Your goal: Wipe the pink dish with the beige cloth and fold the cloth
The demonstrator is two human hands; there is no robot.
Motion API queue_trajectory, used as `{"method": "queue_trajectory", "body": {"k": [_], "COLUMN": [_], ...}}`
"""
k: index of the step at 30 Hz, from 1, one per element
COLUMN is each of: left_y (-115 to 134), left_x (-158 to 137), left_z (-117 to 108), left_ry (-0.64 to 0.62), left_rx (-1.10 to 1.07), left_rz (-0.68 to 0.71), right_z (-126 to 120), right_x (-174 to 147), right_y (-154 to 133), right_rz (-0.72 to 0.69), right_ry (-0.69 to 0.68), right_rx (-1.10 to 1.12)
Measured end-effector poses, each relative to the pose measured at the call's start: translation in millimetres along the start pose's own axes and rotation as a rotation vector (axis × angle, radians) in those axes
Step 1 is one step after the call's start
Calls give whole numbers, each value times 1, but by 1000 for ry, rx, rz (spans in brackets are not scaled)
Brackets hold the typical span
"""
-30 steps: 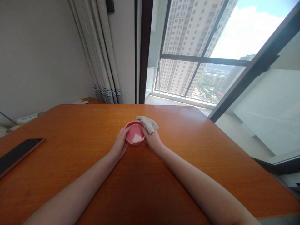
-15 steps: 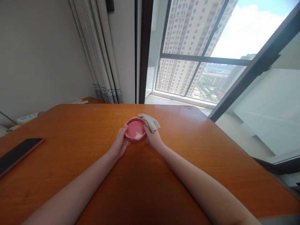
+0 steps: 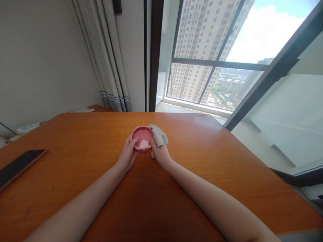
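Observation:
A shallow pink dish (image 3: 143, 137) with a wavy rim is held up over the wooden table, its hollow side facing me. My left hand (image 3: 128, 154) grips its left edge, thumb over the rim and fingers beneath. On the opposite side, my right hand (image 3: 160, 154) is closed on a pale grey cloth (image 3: 158, 135), with the thumb at the dish's right edge. The cloth bunches up above the knuckles, and a bit of it hangs below the hand. The fingers behind the dish and cloth are hidden.
The brown wooden table (image 3: 83, 141) spreads under both arms. A dark phone (image 3: 21, 167) lies at its left side. Past the left edge sits a white power strip (image 3: 29, 127). Behind the table are a grey curtain (image 3: 108, 60) and a glass door frame (image 3: 262, 74).
The dish and both hands have shifted slightly left. My right hand and the cloth have come a little lower along the dish's right edge, and my left thumb reaches further over the rim.

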State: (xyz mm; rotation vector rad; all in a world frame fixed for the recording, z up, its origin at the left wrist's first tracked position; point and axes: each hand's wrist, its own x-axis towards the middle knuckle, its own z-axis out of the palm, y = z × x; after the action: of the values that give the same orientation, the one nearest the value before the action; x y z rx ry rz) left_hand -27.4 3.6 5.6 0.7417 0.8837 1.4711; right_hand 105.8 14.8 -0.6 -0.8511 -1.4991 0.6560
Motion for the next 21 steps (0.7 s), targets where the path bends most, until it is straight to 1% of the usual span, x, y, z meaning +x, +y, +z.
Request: {"method": "queue_trajectory", "body": {"k": [3, 6, 8, 14, 17, 21], "left_y": [0, -1, -2, -4, -6, -5], "left_x": [-1, -1, 0, 4, 6, 4], "left_z": [0, 0, -1, -2, -2, -1], "left_ry": [-32, -17, 19, 101, 70, -24], "left_rx": [39, 40, 10, -142, -152, -107], "left_rz": [-58, -73, -59, 10, 16, -40], "right_z": [-11, -15, -12, 6, 7, -4], "right_x": [9, 13, 10, -8, -8, 2], "right_y": [-2, -6, -7, -3, -2, -9], "right_rz": [-77, -105, -103, -25, -33, -77], "right_ry": [2, -52, -83, -84, -81, -44], "right_rx": [-15, -23, -25, -6, -4, 0]}}
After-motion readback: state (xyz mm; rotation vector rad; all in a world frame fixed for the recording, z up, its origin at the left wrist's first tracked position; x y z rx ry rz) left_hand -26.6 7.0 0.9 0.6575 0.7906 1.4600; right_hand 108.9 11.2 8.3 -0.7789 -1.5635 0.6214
